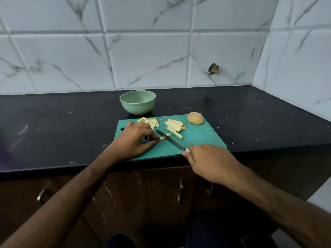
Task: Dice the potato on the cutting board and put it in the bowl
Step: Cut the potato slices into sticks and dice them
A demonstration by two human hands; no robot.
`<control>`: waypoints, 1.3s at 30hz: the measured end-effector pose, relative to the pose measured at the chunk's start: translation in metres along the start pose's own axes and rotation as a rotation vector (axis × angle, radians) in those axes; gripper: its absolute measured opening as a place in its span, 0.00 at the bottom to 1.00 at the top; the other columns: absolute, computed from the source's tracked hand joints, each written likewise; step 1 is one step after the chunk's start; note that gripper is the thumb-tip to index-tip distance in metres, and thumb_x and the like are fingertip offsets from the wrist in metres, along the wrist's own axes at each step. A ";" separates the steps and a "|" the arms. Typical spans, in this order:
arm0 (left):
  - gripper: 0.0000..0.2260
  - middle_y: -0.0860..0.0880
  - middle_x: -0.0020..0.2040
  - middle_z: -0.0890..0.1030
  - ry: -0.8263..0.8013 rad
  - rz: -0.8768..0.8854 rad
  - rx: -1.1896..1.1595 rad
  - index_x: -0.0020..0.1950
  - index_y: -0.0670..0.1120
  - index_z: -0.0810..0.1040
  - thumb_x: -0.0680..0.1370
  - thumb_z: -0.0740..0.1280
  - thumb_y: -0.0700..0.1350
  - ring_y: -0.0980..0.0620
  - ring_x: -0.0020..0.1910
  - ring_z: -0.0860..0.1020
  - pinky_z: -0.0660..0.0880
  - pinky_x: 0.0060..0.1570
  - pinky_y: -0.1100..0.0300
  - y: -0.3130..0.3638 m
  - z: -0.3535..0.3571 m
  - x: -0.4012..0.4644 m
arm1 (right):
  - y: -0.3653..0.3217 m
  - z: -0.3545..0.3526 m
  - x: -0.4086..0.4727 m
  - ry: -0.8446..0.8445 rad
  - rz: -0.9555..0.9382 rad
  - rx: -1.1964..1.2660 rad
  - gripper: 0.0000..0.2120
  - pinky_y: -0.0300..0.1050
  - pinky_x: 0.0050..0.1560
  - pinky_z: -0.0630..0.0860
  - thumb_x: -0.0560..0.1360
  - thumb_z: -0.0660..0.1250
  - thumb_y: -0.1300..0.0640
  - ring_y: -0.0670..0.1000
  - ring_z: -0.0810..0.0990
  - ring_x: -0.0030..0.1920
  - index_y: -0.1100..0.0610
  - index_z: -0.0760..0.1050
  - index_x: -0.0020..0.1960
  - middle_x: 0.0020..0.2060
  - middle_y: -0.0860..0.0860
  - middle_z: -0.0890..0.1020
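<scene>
On the board (197, 140), the left hand (136, 138) pinches a potato stick (162, 139) lying left to right, while the right hand (209, 158), closed on the knife (170, 139), sets the blade across it; the bowl (137, 102) waits beyond.

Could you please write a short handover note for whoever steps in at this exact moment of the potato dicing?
Left hand pins a potato strip on the cutting board. Right hand holds the knife, blade across that strip.
Done: a pile of dice at the board's far edge.
Left: cut the remaining strips, the uncut potato half at the far right corner, then move everything into the green bowl, which looks empty.
</scene>
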State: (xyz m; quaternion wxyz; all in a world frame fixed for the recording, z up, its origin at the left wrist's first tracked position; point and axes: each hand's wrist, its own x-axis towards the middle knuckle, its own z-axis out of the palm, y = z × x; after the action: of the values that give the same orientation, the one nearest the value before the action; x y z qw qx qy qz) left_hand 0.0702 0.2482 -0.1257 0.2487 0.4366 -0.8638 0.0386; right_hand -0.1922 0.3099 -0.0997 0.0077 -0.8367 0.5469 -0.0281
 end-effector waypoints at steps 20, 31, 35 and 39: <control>0.05 0.61 0.45 0.79 0.027 -0.024 -0.053 0.51 0.55 0.85 0.78 0.71 0.53 0.62 0.48 0.76 0.68 0.53 0.51 0.000 -0.003 -0.002 | -0.010 -0.007 -0.003 -0.016 0.000 -0.014 0.17 0.42 0.33 0.65 0.86 0.48 0.41 0.44 0.74 0.36 0.49 0.69 0.48 0.38 0.46 0.74; 0.07 0.61 0.44 0.76 0.027 -0.055 -0.040 0.51 0.57 0.80 0.77 0.69 0.57 0.61 0.48 0.75 0.68 0.52 0.51 -0.001 -0.002 -0.003 | -0.015 -0.016 0.024 -0.068 0.029 0.065 0.20 0.44 0.35 0.68 0.86 0.49 0.41 0.47 0.76 0.37 0.50 0.70 0.45 0.38 0.49 0.77; 0.10 0.60 0.42 0.74 0.087 -0.098 0.019 0.45 0.58 0.76 0.74 0.65 0.63 0.60 0.46 0.73 0.63 0.49 0.55 -0.001 -0.002 -0.004 | -0.014 -0.020 0.010 -0.035 0.008 0.017 0.19 0.43 0.34 0.66 0.86 0.48 0.40 0.45 0.74 0.36 0.49 0.71 0.47 0.38 0.47 0.76; 0.08 0.62 0.40 0.73 0.064 -0.096 0.045 0.41 0.59 0.75 0.74 0.65 0.61 0.60 0.45 0.72 0.59 0.47 0.56 0.001 -0.003 -0.003 | -0.017 -0.007 -0.003 -0.022 -0.009 0.000 0.17 0.41 0.32 0.64 0.86 0.48 0.42 0.44 0.74 0.36 0.49 0.69 0.48 0.38 0.46 0.75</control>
State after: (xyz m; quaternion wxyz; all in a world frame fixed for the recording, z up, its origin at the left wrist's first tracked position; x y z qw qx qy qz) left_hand 0.0721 0.2521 -0.1249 0.2679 0.4814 -0.8324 0.0600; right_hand -0.1781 0.3200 -0.0925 0.0134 -0.8394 0.5430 -0.0190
